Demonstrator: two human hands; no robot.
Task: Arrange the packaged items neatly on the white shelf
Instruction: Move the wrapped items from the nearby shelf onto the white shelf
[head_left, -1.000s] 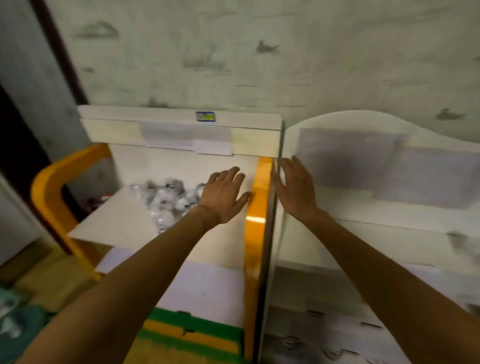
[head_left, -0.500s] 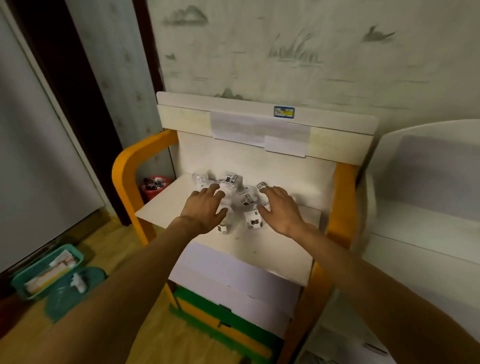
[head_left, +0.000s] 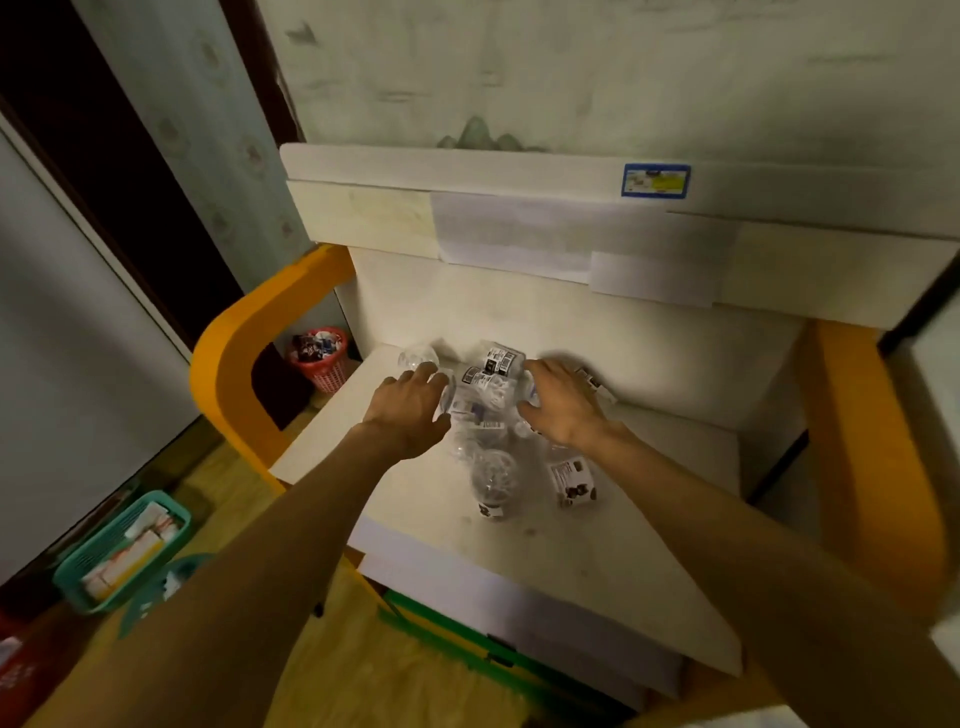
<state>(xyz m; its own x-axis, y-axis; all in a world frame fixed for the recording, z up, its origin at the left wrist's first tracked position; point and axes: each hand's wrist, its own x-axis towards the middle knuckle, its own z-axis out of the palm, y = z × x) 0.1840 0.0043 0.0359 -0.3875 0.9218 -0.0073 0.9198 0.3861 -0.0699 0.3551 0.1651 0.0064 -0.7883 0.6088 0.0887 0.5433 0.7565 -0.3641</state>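
Heap of clear crinkly plastic packets (head_left: 488, 410), barcode labels, count unclear, on matte white shelf (head_left: 597, 551). Left hand (head_left: 410, 410), right hand (head_left: 561, 410) flank heap, fingers spread, touching packets.

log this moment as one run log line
stage: gathering packets | left hand: on pile of clear packaged items | right hand: on pile | white shelf: items heaped, not arranged
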